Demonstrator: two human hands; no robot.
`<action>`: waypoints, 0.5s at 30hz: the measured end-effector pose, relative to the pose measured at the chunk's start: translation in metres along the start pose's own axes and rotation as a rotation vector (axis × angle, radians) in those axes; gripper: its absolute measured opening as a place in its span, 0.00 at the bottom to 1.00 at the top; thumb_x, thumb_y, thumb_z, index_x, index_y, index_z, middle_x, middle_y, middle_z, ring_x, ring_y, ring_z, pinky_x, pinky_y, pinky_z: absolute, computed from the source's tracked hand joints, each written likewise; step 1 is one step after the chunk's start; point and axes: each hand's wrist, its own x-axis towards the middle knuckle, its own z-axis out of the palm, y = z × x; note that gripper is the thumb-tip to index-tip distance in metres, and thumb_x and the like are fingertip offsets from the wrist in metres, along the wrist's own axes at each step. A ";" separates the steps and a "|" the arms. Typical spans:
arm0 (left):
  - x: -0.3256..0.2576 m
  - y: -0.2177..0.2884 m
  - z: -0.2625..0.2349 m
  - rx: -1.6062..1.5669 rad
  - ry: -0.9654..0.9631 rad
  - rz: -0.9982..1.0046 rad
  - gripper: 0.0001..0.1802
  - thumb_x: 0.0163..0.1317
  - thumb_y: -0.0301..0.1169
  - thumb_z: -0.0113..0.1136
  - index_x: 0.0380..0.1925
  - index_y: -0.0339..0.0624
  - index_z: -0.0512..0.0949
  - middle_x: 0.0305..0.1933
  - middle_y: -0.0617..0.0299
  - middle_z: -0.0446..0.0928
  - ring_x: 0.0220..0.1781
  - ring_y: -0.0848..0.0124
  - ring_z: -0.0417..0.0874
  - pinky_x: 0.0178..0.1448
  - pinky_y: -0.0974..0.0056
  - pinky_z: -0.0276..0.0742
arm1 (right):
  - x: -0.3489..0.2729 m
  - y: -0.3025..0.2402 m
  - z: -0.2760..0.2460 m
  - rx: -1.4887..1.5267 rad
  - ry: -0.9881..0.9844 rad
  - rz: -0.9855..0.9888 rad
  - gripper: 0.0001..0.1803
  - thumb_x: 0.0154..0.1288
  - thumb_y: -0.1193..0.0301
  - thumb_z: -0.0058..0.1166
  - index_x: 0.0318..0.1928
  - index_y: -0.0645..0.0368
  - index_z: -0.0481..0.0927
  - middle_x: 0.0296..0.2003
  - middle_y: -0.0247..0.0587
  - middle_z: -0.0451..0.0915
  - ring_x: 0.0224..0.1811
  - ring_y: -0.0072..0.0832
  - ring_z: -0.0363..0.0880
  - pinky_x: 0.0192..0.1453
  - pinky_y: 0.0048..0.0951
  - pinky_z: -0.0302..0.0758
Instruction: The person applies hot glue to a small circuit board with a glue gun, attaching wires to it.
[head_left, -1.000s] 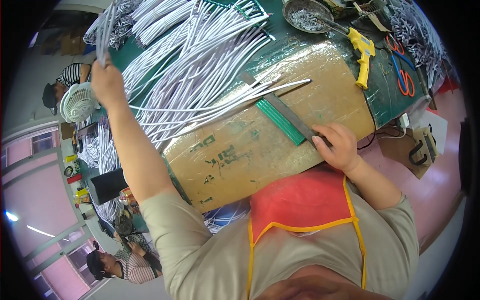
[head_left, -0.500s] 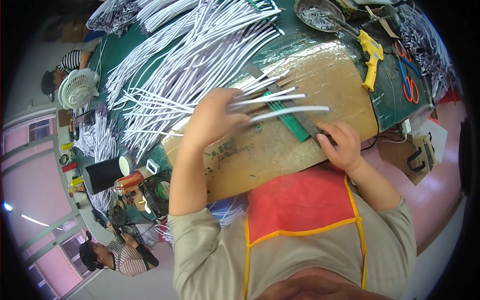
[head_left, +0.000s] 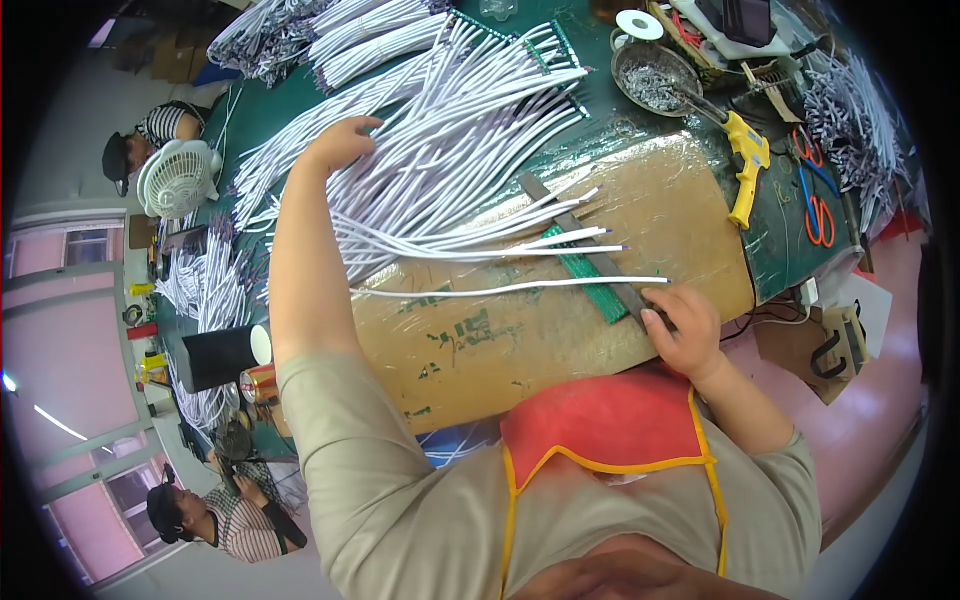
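Note:
My left hand [head_left: 343,147] is stretched out over the far left part of a large pile of white cables [head_left: 430,150]. Its thumb and forefinger stand apart, with nothing visible between them; the other fingers are partly hidden. My right hand [head_left: 685,325] grips the near end of a flat grey metal bar [head_left: 598,258]. Slanting across the board, the bar lies along a green strip panel [head_left: 600,297]. Several loose white cables cross the bar and panel, and one single cable [head_left: 500,289] runs nearest to me, its tip close to my right fingers.
A brown covered board [head_left: 480,360] lies under the work. To the right are a yellow soldering gun [head_left: 747,165], a metal pan of scraps [head_left: 655,80] and orange-blue scissors [head_left: 818,200]. A white fan [head_left: 178,178] stands left, near two other people.
My left hand has moved away from the cables at the bar, to the far left over the pile. The nearest cable now lies straight across the panel. My right hand stays at the bar.

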 end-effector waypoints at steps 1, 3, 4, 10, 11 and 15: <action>0.005 0.002 -0.003 0.002 -0.004 0.007 0.31 0.52 0.30 0.63 0.61 0.43 0.81 0.44 0.57 0.85 0.44 0.65 0.83 0.53 0.62 0.78 | 0.001 0.001 0.000 -0.004 0.005 0.006 0.13 0.60 0.69 0.67 0.45 0.56 0.86 0.34 0.45 0.82 0.33 0.44 0.81 0.36 0.40 0.76; 0.013 0.003 -0.012 -0.017 -0.102 -0.068 0.27 0.51 0.30 0.64 0.56 0.42 0.84 0.42 0.59 0.85 0.42 0.69 0.83 0.50 0.64 0.77 | 0.004 0.001 0.000 -0.019 0.003 -0.016 0.13 0.60 0.69 0.67 0.45 0.57 0.86 0.35 0.45 0.82 0.34 0.44 0.82 0.37 0.40 0.77; 0.016 -0.003 -0.015 -0.102 -0.061 -0.106 0.21 0.53 0.30 0.68 0.50 0.40 0.86 0.39 0.62 0.85 0.39 0.73 0.81 0.46 0.66 0.76 | 0.005 0.001 -0.001 -0.020 0.001 -0.014 0.13 0.60 0.69 0.67 0.45 0.57 0.86 0.35 0.45 0.82 0.34 0.44 0.82 0.37 0.40 0.77; 0.030 -0.041 -0.024 -0.342 0.184 -0.109 0.19 0.59 0.32 0.73 0.49 0.35 0.86 0.37 0.62 0.85 0.39 0.74 0.82 0.46 0.66 0.76 | 0.006 -0.002 -0.003 -0.034 -0.041 -0.018 0.13 0.59 0.69 0.67 0.44 0.58 0.87 0.36 0.46 0.83 0.35 0.44 0.82 0.38 0.39 0.78; 0.034 -0.046 -0.018 -0.302 0.297 -0.127 0.20 0.58 0.32 0.73 0.49 0.34 0.85 0.38 0.61 0.86 0.41 0.73 0.83 0.48 0.65 0.77 | 0.008 -0.001 -0.003 -0.025 -0.052 -0.016 0.13 0.59 0.69 0.67 0.44 0.58 0.87 0.36 0.46 0.83 0.35 0.44 0.82 0.38 0.39 0.78; 0.038 0.002 0.014 0.151 0.332 0.039 0.27 0.54 0.41 0.77 0.53 0.41 0.85 0.47 0.50 0.87 0.50 0.57 0.87 0.56 0.58 0.79 | -0.001 -0.002 -0.006 -0.033 -0.053 0.028 0.13 0.59 0.69 0.67 0.45 0.58 0.87 0.37 0.47 0.84 0.35 0.45 0.83 0.39 0.39 0.79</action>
